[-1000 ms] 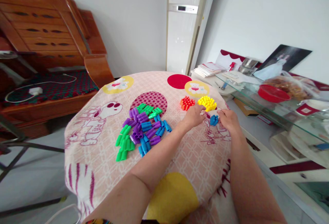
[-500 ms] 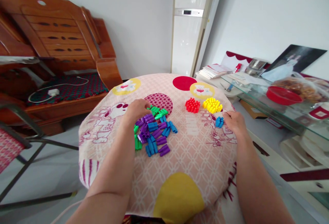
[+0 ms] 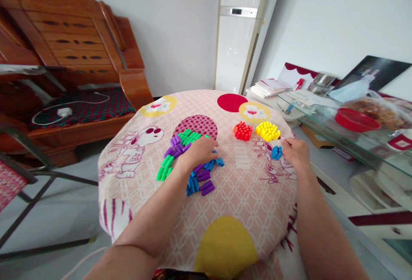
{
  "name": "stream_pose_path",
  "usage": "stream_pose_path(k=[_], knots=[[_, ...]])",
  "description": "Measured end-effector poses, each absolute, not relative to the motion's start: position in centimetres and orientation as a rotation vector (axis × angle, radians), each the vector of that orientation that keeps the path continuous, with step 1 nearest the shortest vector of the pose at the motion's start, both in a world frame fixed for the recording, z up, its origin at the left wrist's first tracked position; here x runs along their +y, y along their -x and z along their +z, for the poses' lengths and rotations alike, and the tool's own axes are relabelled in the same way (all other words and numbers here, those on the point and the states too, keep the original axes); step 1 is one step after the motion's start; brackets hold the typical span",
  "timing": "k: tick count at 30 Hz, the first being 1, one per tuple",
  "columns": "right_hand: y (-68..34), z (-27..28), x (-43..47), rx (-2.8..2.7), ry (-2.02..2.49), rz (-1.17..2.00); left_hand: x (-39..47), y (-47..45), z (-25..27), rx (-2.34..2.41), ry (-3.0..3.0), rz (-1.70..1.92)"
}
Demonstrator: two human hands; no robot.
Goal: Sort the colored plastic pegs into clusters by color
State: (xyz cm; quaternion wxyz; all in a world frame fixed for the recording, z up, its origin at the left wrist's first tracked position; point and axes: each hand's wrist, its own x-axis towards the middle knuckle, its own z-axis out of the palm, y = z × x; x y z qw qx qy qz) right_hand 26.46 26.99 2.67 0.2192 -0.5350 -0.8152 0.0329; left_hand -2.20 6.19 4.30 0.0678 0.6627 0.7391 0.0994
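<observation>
My left hand (image 3: 203, 149) reaches over the middle of a loose pile, fingers curled downward; anything in its grasp is hidden. Around it lie small tube-shaped plastic pieces: blue pieces (image 3: 193, 184), purple pieces (image 3: 207, 187) and more purple ones (image 3: 176, 145) on its far left. Green pieces (image 3: 165, 167) form one group at the left, and others (image 3: 189, 136) lie behind. My right hand (image 3: 296, 151) is bent with its fingertips together, just right of an upright blue cluster (image 3: 276, 152). Whether it holds a piece does not show.
Upright red pieces (image 3: 243, 130) and yellow pieces (image 3: 268, 131) stand grouped toward the back right of the patterned tablecloth (image 3: 238, 211). A glass shelf with a red bowl (image 3: 357, 120) is at the right. A wooden bench (image 3: 74, 44) stands at the left.
My left hand has moved right, from the green and purple pieces onto the middle of the pile, uncovering pieces at the left. The right hand stays beside the blue cluster.
</observation>
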Motion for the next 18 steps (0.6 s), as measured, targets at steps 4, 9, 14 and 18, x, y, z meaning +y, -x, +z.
stream_pose_path(k=[4,9,14,18], knots=[[-25.7,3.2,25.7,-2.060,1.337,0.051,6.2,1.6,3.3,2.152,-2.046,0.254],[-22.1,3.2,20.6,-2.123,0.848,0.515,6.8,0.7,3.9,2.022,-1.946,0.589],[-18.7,1.3,16.6,-2.474,0.644,0.998,7.9,-1.4,3.9,1.858,-1.783,0.964],[-18.4,0.8,16.5,-2.509,0.734,1.047,8.3,-1.9,3.3,1.883,-1.695,1.103]])
